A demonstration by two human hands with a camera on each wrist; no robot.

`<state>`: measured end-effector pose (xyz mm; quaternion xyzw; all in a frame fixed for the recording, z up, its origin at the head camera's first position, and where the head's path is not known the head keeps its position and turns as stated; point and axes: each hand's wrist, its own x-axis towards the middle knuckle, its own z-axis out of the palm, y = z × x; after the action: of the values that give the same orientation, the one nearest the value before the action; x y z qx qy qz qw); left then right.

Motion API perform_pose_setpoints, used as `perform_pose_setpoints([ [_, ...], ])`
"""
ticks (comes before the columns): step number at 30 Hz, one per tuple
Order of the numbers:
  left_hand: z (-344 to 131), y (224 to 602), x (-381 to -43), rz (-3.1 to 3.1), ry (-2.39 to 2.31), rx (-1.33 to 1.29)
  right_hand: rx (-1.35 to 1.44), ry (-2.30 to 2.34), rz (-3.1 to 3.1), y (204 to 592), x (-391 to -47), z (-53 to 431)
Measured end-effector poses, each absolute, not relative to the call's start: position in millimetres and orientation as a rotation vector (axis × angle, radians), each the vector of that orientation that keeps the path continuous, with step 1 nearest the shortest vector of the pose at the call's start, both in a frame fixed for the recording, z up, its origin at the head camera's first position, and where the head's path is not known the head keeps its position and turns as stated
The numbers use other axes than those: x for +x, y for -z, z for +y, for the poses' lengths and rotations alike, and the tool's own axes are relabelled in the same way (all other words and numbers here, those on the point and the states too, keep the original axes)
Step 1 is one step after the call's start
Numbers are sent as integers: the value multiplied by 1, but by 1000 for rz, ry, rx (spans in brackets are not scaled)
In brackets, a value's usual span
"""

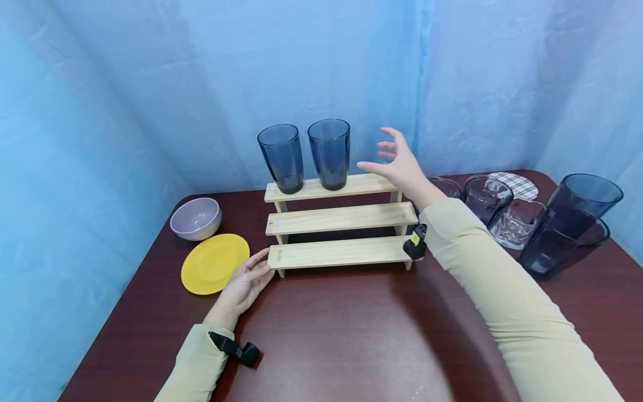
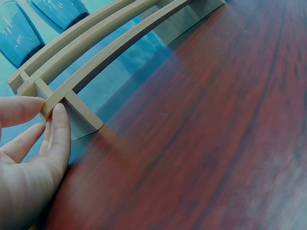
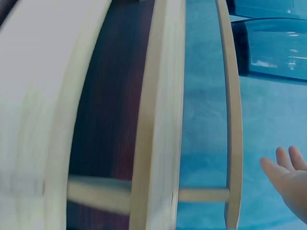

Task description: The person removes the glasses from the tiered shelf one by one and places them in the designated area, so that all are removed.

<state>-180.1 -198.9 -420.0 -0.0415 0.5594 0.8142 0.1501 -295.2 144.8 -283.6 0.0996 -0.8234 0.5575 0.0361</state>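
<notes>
A three-tier wooden shelf rack [image 1: 341, 219] stands on the table, its steps rising toward the curtain. Two blue-tinted glass tumblers [image 1: 284, 159] stand upright side by side on the left and middle of its top tier. My left hand [image 1: 247, 283] pinches the left end of the lowest board [image 2: 79, 79], thumb and fingers on either side of its corner in the left wrist view. Above the right end of the top tier, my right hand [image 1: 402, 167] is raised with fingers spread and nothing in them, right of the second tumbler [image 1: 330, 156].
A lilac bowl [image 1: 193, 220] and a yellow plate [image 1: 213, 265] sit left of the rack. To the right are several clear glasses [image 1: 517, 223], more blue tumblers [image 1: 562, 240] and a round checked white mat [image 1: 514, 184]. Blue curtain [image 1: 226, 84] hangs behind the table.
</notes>
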Motion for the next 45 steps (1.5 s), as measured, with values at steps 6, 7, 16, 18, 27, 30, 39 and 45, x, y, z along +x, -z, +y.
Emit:
perform_pose_setpoints([
  [6, -198, 419, -180, 1606, -2340, -116, 303, -1833, -2484, 281, -305, 126],
  [7, -198, 419, -180, 1607, -2340, -121, 311, -1845, -2481, 281, -306, 123],
  [16, -197, 420, -181, 1592, -2353, -124, 376, -1847, -2499, 276, -307, 105],
  [18, -197, 420, -181, 1595, -2353, -129, 379, -1838, -2511, 274, -307, 101],
  [27, -201, 419, -179, 1614, -2348, -145, 381, -1837, -2500, 270, -307, 84],
  [30, -201, 419, -178, 1612, -2349, -143, 382, -1796, -2513, 267, -306, 81],
  [39, -202, 418, -175, 1618, -2343, -138, 380, -1715, -2507, 264, -302, 75],
  [45, -203, 419, -175, 1626, -2347, -145, 365, -1613, -2513, 265, -301, 73],
])
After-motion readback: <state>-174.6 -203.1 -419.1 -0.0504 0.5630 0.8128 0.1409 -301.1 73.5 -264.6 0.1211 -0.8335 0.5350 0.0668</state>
